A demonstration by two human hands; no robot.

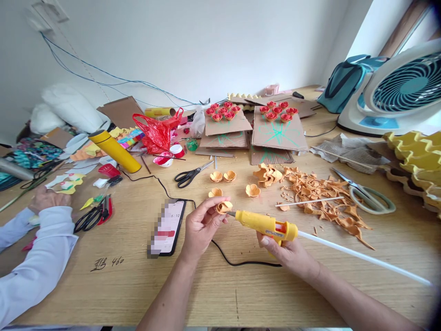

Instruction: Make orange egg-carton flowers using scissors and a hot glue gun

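Note:
Pinched in the fingers of my left hand [203, 223] is a small orange paper flower [224, 208], its petals curled inward. My right hand [291, 253] grips a yellow hot glue gun [262, 224], whose metal nozzle meets or nearly meets the flower's right side. From the back of the gun a long white glue stick [361, 257] sticks out. Just beyond my left hand lie several open orange flower cups [252, 191]. Next to them sit a larger orange carton piece [268, 175] and a heap of orange scraps [317, 193].
A phone [168, 227] lies left of my hands, near black-handled scissors [193, 174]. Red flowers [222, 110] stand on cardboard [279, 133] at the back. At left are a yellow bottle [115, 151] and a co-worker's sleeve [44, 248]. Scissors [365, 193] and a fan [396, 92] are right.

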